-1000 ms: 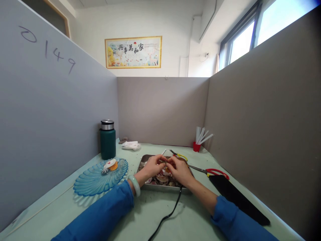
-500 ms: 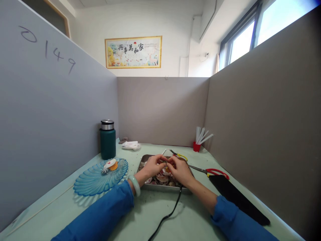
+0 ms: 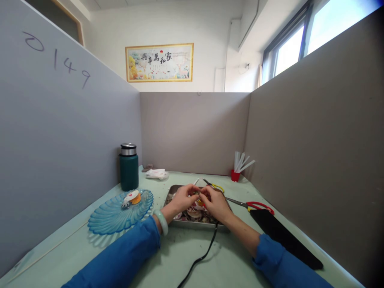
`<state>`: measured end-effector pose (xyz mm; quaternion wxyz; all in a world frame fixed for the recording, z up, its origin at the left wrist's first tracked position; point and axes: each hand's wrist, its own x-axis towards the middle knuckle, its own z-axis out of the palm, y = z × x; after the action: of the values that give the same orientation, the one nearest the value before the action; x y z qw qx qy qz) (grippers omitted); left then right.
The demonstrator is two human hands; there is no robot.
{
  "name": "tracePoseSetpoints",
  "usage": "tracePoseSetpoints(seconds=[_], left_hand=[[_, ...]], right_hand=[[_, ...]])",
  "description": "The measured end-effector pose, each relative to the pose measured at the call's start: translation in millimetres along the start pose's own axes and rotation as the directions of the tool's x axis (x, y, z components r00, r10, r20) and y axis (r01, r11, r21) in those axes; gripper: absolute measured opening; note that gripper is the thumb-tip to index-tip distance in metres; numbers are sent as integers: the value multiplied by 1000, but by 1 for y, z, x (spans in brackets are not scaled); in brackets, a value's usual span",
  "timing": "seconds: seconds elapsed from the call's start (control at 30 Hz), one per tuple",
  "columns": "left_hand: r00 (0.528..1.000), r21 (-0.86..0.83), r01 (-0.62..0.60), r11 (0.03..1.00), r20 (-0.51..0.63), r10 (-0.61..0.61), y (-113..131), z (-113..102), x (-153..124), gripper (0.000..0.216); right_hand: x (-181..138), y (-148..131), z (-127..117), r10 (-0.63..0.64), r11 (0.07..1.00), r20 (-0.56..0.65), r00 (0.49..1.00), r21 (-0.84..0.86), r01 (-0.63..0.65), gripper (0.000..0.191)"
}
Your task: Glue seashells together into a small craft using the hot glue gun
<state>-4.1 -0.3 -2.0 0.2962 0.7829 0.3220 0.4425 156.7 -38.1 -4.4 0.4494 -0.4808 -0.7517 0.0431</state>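
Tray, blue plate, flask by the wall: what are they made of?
Tray: looks like stainless steel, dull grey sheen on the rim. Blue plate: clear tinted glass or plastic, ribbed, table shows through; cannot tell which. Flask: dark green matte body, probably coated metal, with a shiny steel-looking cap.

Table (image 3: 168, 260) is pale green. Blue glass plate (image 3: 105, 219) sits nr the left edge, w/ an open shell (image 3: 132, 197) on its back part. Dark green bottle (image 3: 129, 170) w/ a silver lid stands behind it, by the back-left corner. White tissue (image 3: 156, 173) lies at the back edge. Red cup (image 3: 235, 175) w/ white sticks (image 3: 241, 161) stands in the back-right corner. Red scissors (image 3: 255, 205) & a long black case (image 3: 282, 236) lie side by side along the right edge. Black cord (image 3: 201, 256) runs off the front edge. Picture (image 3: 159, 62) hangs on the far wall.
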Motion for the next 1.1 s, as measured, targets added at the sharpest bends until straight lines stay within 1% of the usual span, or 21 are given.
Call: tracePoseSetpoints(seconds=[0.3,0.67,0.77,0.87,1.1], left_hand=[[1000,40,20,999,11,-20,8,-2,-2,25],[1000,56,-2,998,-16,3,4,-1,-1,24],[1000,23,16,1000,-23,-15,3,0,-1,24],[999,-48,51,998,-6,-52,2,0,-1,26],[997,-143,75,987,0,-76,3,1,-1,29]], right_hand=[[0,-1,0,7,1000,-3,1000,-27,-7,14],[0,0,0,-5,1000,2,1000,6,5,15],[0,1,0,-11,1000,3,1000,13,11,16],[0,1,0,-8,1000,14,1000,13,7,15],[0,-2,-1,8,1000,20,1000,6,-8,18]])
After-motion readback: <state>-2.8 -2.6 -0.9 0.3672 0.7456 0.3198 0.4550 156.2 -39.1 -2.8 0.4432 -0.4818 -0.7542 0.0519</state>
